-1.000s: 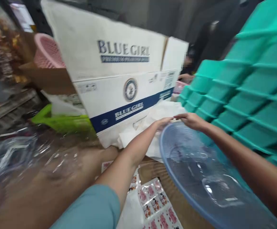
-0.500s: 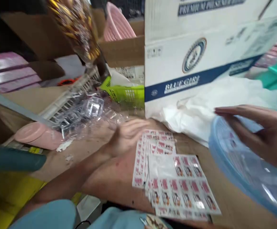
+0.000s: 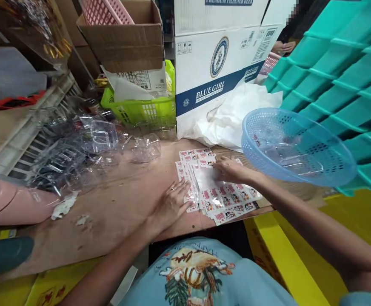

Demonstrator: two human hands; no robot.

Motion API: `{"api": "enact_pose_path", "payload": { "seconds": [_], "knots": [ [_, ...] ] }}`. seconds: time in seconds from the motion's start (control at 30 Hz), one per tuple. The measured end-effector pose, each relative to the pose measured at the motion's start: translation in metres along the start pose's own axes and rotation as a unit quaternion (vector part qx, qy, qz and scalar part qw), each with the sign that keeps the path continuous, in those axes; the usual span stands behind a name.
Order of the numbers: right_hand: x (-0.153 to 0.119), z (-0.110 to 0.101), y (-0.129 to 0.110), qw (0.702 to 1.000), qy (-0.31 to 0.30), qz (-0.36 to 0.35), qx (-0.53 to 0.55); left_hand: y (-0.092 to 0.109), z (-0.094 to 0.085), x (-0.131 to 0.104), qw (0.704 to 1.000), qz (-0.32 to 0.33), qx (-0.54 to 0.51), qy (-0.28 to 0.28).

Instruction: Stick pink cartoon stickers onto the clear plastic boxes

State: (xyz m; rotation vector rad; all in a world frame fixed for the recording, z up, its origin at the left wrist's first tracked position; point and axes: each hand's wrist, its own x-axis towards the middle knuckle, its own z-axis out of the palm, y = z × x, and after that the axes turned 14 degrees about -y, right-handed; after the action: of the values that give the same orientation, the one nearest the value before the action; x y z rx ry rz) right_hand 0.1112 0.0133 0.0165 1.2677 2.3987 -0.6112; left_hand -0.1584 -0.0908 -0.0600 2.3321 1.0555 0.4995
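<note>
Several sheets of pink-and-white printed stickers [image 3: 230,195] lie in an overlapping pile at the front of the table. The uppermost sheet has a blank patch where no stickers show. My left hand [image 3: 172,202] rests flat, fingers stretched, with its fingertips on the left edge of the pile. On the top sheet, beside the blank patch, the fingers of my right hand [image 3: 232,170] are pinched together. Whether a single sticker is between them is hidden by blur. Right of the pile sits a blue perforated basket [image 3: 338,159], tilted, with clear plastic containers [image 3: 292,159] inside.
Clear plastic boxes [image 3: 99,136] are heaped at left by a pink bottle-like object [image 3: 19,204]. A green basket [image 3: 137,112] and a white carton [image 3: 192,80] stand behind. Teal crates [image 3: 332,85] rise at right. A co-worker's hands [image 3: 284,47] show far back.
My right hand has left the blue basket's rim and come down onto the sticker sheets. The basket now stands by itself. My left hand has drawn nearer to me, and the view has turned right.
</note>
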Motion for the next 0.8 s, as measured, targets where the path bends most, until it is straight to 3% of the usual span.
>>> {"api": "enact_pose_path", "payload": {
  "seconds": [0.1,0.17,0.27,0.37,0.47,0.5,0.57,0.63,0.67,0.73,0.8],
  "knots": [
    [0.001,-0.015,-0.020,0.999,0.001,-0.044,0.017,0.010,-0.009,0.012,0.981,-0.060,-0.157,0.102],
    [0.001,-0.028,-0.033,0.995,-0.015,-0.094,0.021,0.018,-0.022,0.025,0.952,-0.076,-0.269,0.124],
    [0.001,-0.047,-0.040,0.986,-0.028,-0.158,0.047,0.021,-0.044,0.039,0.911,-0.080,-0.391,0.101],
    [-0.002,-0.063,-0.029,0.978,-0.005,-0.176,0.109,0.015,-0.058,0.040,0.872,-0.114,-0.465,0.097],
    [-0.004,-0.067,-0.019,0.972,-0.019,-0.211,0.102,0.011,-0.060,0.039,0.865,-0.126,-0.485,0.027],
    [-0.004,-0.065,-0.019,0.973,0.005,-0.213,0.089,0.012,-0.059,0.041,0.865,-0.125,-0.486,0.022],
    [-0.005,-0.052,-0.024,0.971,0.138,-0.185,0.068,0.016,-0.054,0.046,0.847,-0.134,-0.512,0.059],
    [-0.006,-0.032,-0.034,0.938,0.300,-0.164,0.063,0.024,-0.046,0.052,0.804,-0.159,-0.562,0.111],
    [-0.007,-0.020,-0.039,0.918,0.351,-0.174,0.060,0.028,-0.043,0.054,0.780,-0.171,-0.589,0.127],
    [-0.008,0.004,-0.047,0.895,0.389,-0.211,0.053,0.035,-0.035,0.057,0.744,-0.180,-0.630,0.132],
    [-0.008,0.023,-0.049,0.887,0.397,-0.227,0.057,0.041,-0.030,0.059,0.730,-0.172,-0.652,0.110]
  ]
}}
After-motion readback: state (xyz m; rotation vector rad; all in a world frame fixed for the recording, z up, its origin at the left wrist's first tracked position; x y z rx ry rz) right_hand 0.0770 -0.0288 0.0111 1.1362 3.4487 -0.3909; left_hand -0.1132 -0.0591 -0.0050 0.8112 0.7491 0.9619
